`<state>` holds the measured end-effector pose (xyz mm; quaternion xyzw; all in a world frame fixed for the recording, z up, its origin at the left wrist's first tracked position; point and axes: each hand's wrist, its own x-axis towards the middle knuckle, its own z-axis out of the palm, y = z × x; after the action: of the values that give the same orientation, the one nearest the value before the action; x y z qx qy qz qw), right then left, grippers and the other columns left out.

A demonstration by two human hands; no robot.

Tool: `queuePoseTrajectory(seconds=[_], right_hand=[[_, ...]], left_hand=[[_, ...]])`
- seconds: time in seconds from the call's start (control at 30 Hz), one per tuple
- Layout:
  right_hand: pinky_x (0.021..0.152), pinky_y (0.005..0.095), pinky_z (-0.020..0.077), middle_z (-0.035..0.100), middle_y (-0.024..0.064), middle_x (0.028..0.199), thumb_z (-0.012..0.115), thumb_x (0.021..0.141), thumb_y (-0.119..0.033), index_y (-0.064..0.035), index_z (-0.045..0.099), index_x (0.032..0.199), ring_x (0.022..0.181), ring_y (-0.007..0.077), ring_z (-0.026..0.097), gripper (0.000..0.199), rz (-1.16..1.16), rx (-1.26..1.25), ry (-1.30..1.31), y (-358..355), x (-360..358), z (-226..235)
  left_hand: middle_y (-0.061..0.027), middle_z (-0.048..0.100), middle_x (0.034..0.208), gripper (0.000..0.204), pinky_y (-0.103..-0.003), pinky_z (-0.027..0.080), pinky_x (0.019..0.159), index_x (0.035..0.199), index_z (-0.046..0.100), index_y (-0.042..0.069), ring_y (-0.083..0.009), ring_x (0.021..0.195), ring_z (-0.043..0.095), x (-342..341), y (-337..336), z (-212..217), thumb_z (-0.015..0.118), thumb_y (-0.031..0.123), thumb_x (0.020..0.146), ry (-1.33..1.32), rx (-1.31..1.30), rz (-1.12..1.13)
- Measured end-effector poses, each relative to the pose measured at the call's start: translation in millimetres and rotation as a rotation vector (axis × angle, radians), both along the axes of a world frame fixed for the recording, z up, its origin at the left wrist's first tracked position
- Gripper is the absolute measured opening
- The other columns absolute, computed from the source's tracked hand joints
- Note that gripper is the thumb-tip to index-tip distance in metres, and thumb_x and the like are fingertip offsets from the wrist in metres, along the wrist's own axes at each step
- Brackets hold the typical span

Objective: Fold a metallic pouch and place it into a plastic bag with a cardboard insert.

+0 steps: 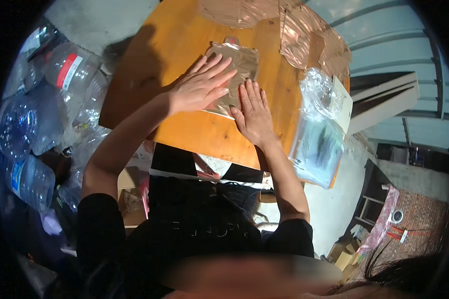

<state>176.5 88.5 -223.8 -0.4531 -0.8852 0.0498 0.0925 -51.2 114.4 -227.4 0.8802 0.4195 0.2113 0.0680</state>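
A shiny silvery foil pouch or sheet (245, 62) lies flat on the orange-brown wooden table (184, 130). My left hand (200, 84) rests across its left part with fingers stretched and slightly spread. Flat at its lower right edge is my right hand (255, 113), fingers extended and lying close together. Neither hand grips anything. Part of the foil piece is hidden under my left hand, where a bit of red shows near the palm. A small round reddish thing (231, 41) peeks out past its far edge; its kind is unclear.
Copper-toned foil pieces (304, 37) cover the table's far side. At the right edge lie a stack of clear plastic bags (317, 149) and crumpled clear wrap (320, 92), beside an open cardboard box (384, 102). Several large clear plastic bottles (67, 70) crowd the left.
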Motion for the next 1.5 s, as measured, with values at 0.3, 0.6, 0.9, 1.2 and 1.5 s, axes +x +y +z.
queuePoseTrajectory(seconds=[0.3,0.6,0.9,1.2,1.5], right_hand=[[0.113,0.0449,0.0127,0.021,0.0169,0.150,0.044,0.094,-0.039,-0.0044,0.026,0.143,0.140,0.0318,0.016,0.062,0.006,0.029,0.021,1.0,0.0,3.2],[0.084,0.0369,0.0466,0.063,0.0188,0.106,0.066,0.080,-0.022,-0.0003,0.061,0.110,0.098,0.0333,0.059,0.037,-0.277,0.126,0.231,52.5,0.7,20.0],[0.055,0.0261,0.0467,0.064,0.0058,0.074,0.073,0.075,-0.029,0.0003,0.065,0.087,0.063,0.0125,0.059,0.032,-0.492,-0.725,0.437,89.6,-5.8,41.8],[0.059,0.0212,0.0426,0.060,-0.0006,0.070,0.071,0.081,-0.019,-0.0037,0.063,0.077,0.062,0.0091,0.054,0.017,-0.415,-0.715,0.807,72.6,-0.8,37.2],[0.078,0.0340,0.0494,0.060,0.0096,0.112,0.071,0.070,-0.003,-0.0046,0.063,0.083,0.097,0.0272,0.058,0.015,0.327,0.297,0.399,1.5,29.0,60.2]], left_hand=[[-0.0118,0.023,0.149,0.060,-0.049,0.007,0.113,0.140,0.035,0.011,-0.0309,0.140,0.014,6.6,-36.6,-2.9,0.042,0.046,0.092,0.101,0.002,-0.073],[-0.0126,0.025,0.149,0.061,-0.049,0.007,0.113,0.138,0.039,0.011,-0.0330,0.139,0.016,7.0,-36.9,-6.9,0.046,0.047,0.089,0.102,0.011,-0.072],[-0.0127,0.024,0.149,0.060,-0.049,0.008,0.113,0.139,0.038,0.010,-0.0334,0.139,0.016,6.0,-35.6,-4.6,0.043,0.047,0.091,0.117,0.016,-0.066],[-0.0185,0.013,0.151,0.075,-0.045,0.006,0.114,0.145,0.023,0.007,-0.0342,0.141,0.007,4.3,-30.7,3.6,0.055,0.043,0.087,-0.063,-0.019,-0.003],[-0.0142,0.062,0.109,0.057,-0.035,0.046,0.090,0.127,0.051,0.004,-0.0260,0.097,0.060,-38.9,-14.8,21.5,0.063,-0.004,0.073,-0.586,0.024,-0.155]])
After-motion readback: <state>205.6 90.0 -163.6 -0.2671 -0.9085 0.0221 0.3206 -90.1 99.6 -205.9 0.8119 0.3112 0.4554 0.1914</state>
